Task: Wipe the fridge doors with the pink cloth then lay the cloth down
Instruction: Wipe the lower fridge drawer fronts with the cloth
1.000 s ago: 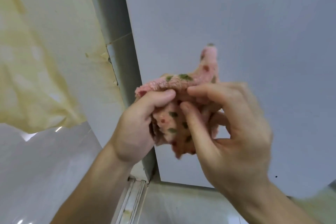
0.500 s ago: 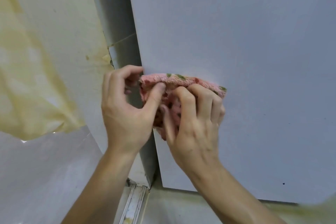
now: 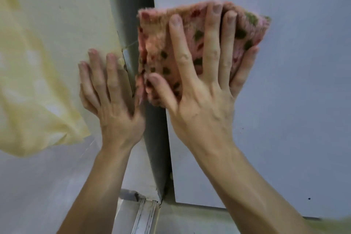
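Pink cloth (image 3: 155, 47): folded into a thick pad, fuzzy, pink with green and red spots; pressed flat against the fridge door (image 3: 284, 100) at the door's left edge, with its left part overhanging that edge in front of the grey fridge side (image 3: 133, 5).
Right hand (image 3: 205, 89): laid over the cloth, palm toward the door, covering the cloth's middle and lower right.
Right fingers (image 3: 210, 43): straight and spread, curled round nothing, pressing the cloth to the door; tips close to the cloth's top edge, little finger along its right edge, thumb across its lower left corner.
Left hand (image 3: 112, 104): just left of the cloth, back toward the camera, blurred; cannot tell whether it touches the cloth.
Left fingers (image 3: 112, 74): straight and released, holding nothing, pointing up in front of the wall (image 3: 66, 15) beside the fridge side.
Fridge door: plain and pale, filling the right half of the view; bottom edge just above the floor (image 3: 190, 220); one small dark speck near its lower right.
Fridge side: narrow grey panel between the door's left edge and the wall.
Wall: cream and stained, with a thin seam close to the fridge side.
Yellow sheet (image 3: 28, 81): pale yellow, hanging at the far left in front of the wall, out of focus.
Floor: pale grey, with a light rail (image 3: 146, 216) running out from below the fridge's front corner.
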